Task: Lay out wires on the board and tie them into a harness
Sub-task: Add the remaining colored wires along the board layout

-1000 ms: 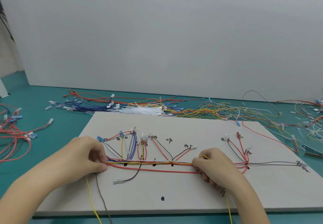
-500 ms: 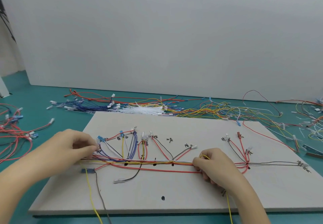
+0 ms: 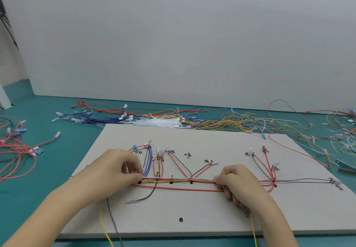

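on board (image 3: 192, 217), illegible black handwritten labels (image 3: 187, 155)

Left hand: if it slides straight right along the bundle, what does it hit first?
Likely the red loop with the yellow wire, which drops into the bundle just right of the left hand. Beyond that comes the right hand, pinching the same bundle. Depth is unclear.

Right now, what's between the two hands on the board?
In the head view, a taut wire bundle runs from the left hand to the right hand, with one loose red wire just below it.
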{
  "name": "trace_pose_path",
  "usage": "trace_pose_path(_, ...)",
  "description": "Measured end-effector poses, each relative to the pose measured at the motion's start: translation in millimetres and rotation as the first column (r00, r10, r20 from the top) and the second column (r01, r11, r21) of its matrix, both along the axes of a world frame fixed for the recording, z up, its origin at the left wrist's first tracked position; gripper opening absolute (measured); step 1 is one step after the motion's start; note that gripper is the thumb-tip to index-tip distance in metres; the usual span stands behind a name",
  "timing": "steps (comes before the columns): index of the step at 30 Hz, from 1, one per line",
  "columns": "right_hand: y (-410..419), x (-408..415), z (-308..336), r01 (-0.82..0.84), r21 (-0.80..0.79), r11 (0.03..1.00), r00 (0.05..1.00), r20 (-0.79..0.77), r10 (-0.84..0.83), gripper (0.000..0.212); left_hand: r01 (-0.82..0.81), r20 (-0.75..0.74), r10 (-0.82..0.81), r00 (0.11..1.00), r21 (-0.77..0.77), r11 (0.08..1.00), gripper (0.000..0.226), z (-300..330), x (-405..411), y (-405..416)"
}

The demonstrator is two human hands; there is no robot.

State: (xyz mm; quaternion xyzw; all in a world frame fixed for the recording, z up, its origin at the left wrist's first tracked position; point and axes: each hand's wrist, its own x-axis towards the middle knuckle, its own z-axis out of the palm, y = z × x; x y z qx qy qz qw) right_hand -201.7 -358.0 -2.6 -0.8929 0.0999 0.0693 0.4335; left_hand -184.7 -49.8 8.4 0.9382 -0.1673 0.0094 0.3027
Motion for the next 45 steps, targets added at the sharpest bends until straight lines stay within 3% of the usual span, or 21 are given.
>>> trace_pose_path(4,1.5,-0.6,0.1,0.035,0.036,0.999,0.999,-0.001,-0.035,0.022,0.075,0.079,-0.069,0.994,-0.072,0.995,0.014,1.4,7.5,-24.7)
trace_pose_path(8,0.6,-1.3,0.5,0.052,0.061,0.997,0.999,0.006,-0.053,0.023,0.151,0.09,-0.156,0.984,0.051,0.987,0.006,-11.9,5.7,-48.0)
trace_pose_path(11,0.5,-2.0,0.8,0.056,0.087,0.995,0.998,0.009,-0.057,0.023,0.132,0.154,-0.154,0.976,0.142,0.981,0.029,-18.2,3.5,-54.3)
trace_pose_path(13,0.3,-1.6,1.4,0.053,0.101,0.993,0.998,0.009,-0.054,0.024,0.123,0.188,-0.143,0.972,0.113,0.986,0.036,-15.8,1.4,-56.2)
trace_pose_path(19,-1.8,0.2,-0.7,0.043,0.082,0.996,0.999,0.026,-0.046,0.026,0.228,0.157,-0.244,0.957,0.111,0.967,0.028,-13.3,-2.1,-72.6)
trace_pose_path(24,-4.4,1.5,-3.1,0.03,0.059,0.998,0.996,0.084,-0.035,0.025,0.245,0.237,-0.27,0.933,0.13,0.961,0.015,-13.7,2.2,-93.3)
trace_pose_path(27,-5.5,-1.6,-4.5,0.025,0.106,0.994,0.993,0.116,-0.037,0.022,0.255,0.247,-0.265,0.932,0.073,0.964,0.005,-17.3,3.0,-101.1)
trace_pose_path(36,-4.6,-7.1,-6.1,0.094,0.264,0.96,0.979,0.149,-0.137,0.024,0.21,0.274,-0.199,0.941,-0.013,0.978,0.013,-29.8,7.3,-101.8)
trace_pose_path(40,-5.5,-7.9,-3.3,0.11,0.365,0.925,0.978,0.126,-0.167,0.015,0.202,0.204,-0.167,0.965,-0.162,0.966,0.01,-28.5,8.0,-101.6)
trace_pose_path(45,-3.9,-6.2,-5.6,0.098,0.456,0.884,0.975,0.136,-0.178,0.025,0.181,0.141,-0.143,0.98,-0.305,0.935,0.002,-28.8,7.5,-100.6)
